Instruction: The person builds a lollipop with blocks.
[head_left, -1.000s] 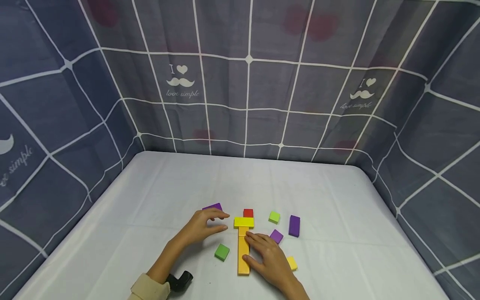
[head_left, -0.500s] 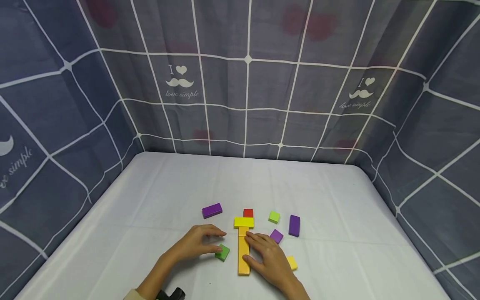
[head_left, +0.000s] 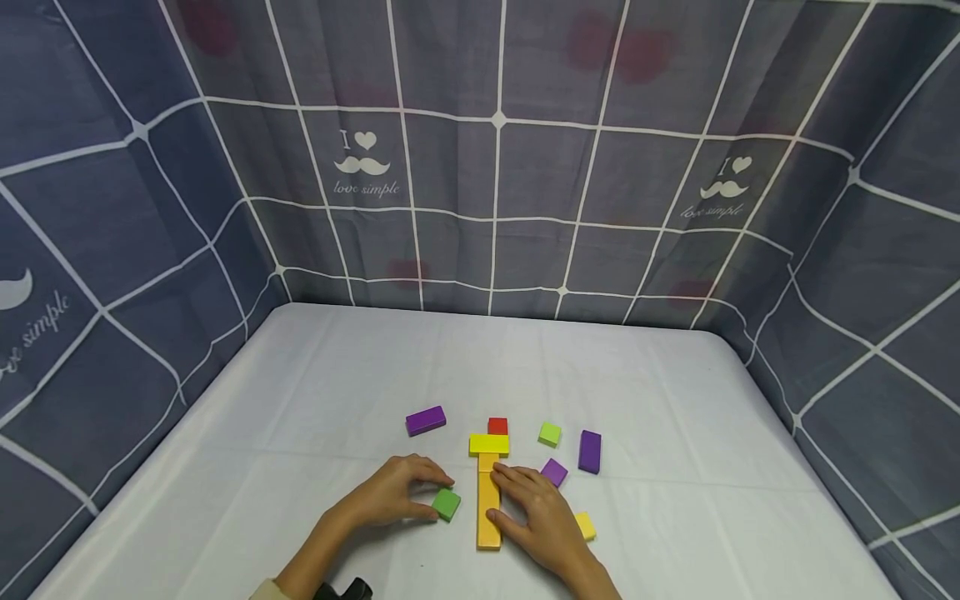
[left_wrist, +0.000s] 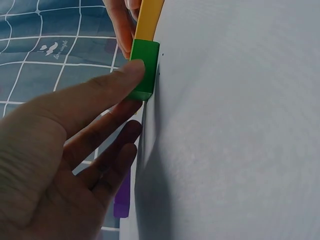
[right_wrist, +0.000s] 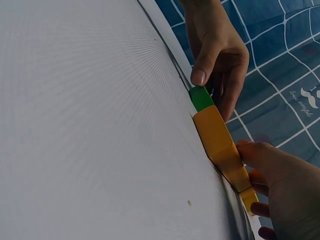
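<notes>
In the head view, my left hand point(head_left: 386, 493) pinches a green block point(head_left: 447, 505) between thumb and index finger, just left of a row of blocks. The left wrist view shows the thumb on the face of that green block point(left_wrist: 146, 67). My right hand point(head_left: 536, 518) rests along the right side of the long orange block point(head_left: 488, 512), its thumb and fingertips touching the row. A short orange piece point(head_left: 488, 462) continues the row, then a yellow block point(head_left: 489, 444) lies crosswise, with a red block point(head_left: 497, 426) behind it.
A purple block point(head_left: 426, 421) lies at the back left. Right of the row are a light green block point(head_left: 550, 434), a dark purple block point(head_left: 589, 452), a small purple block point(head_left: 554, 472) and a yellow block point(head_left: 585, 526). A white cloth point(head_left: 360, 367) covers the table.
My left hand has come down from beside the purple block at the back left to the green block and taken hold of it. My right hand stays at the row.
</notes>
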